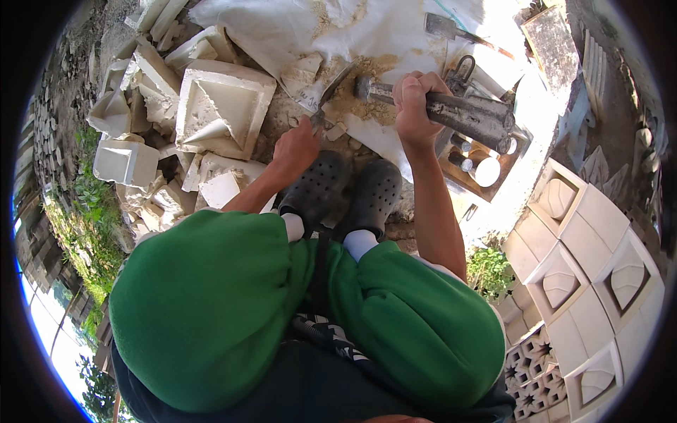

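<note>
My left hand (297, 149) is closed around the handle of a small trowel (334, 86), whose narrow dark blade points up and to the right over sand-strewn white sheeting. My right hand (415, 109) grips a heavy grey metal cylinder tool (471, 121) by its thinner part. The tool's wide end extends to the right and its small knob end (363, 88) lies to the left, above the sand (374, 106). A pale fragment with marks on it (307, 97) sits beside the trowel.
Broken cream blocks (224, 106) are piled at the left. A wooden tray (504, 169) with round pieces lies at the right, below a spatula-like tool (444, 27). Patterned blocks (575, 282) are stacked lower right. My grey clogs (374, 194) stand close to the work spot.
</note>
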Available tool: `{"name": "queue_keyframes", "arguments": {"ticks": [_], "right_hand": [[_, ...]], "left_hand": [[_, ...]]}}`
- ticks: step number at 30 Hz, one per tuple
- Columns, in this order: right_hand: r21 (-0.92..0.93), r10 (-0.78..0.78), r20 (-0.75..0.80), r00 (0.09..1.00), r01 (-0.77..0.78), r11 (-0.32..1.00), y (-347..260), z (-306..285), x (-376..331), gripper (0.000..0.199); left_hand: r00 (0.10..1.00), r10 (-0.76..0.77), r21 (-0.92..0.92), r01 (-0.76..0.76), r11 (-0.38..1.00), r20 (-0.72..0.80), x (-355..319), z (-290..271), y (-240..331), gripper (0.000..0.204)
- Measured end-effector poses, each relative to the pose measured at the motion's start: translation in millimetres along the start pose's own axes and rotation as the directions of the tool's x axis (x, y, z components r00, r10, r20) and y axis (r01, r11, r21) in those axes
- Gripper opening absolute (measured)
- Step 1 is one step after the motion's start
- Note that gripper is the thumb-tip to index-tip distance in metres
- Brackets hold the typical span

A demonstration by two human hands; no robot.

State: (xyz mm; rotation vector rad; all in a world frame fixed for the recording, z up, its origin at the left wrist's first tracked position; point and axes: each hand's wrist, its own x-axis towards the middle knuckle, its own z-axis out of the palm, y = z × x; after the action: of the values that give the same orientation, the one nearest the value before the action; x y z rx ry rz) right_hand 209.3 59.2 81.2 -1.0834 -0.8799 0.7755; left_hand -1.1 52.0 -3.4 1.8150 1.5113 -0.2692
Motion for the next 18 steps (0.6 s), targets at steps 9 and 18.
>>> {"name": "queue_keyframes", "arguments": {"ticks": [9,18], "right_hand": [[0.191,0.008,-0.038,0.999,-0.001,0.982,-56.8,-5.2,43.3,0.026],[0.165,-0.148,-0.034,0.988,0.152,0.975,-24.9,-26.8,42.5,0.021]], "left_hand": [[0.996,0.059,0.004,-0.059,0.998,-0.062,-6.5,-9.8,-1.2,0.036],[0.986,0.151,0.043,-0.148,0.988,-0.069,34.7,-20.0,8.2,0.036]]}}
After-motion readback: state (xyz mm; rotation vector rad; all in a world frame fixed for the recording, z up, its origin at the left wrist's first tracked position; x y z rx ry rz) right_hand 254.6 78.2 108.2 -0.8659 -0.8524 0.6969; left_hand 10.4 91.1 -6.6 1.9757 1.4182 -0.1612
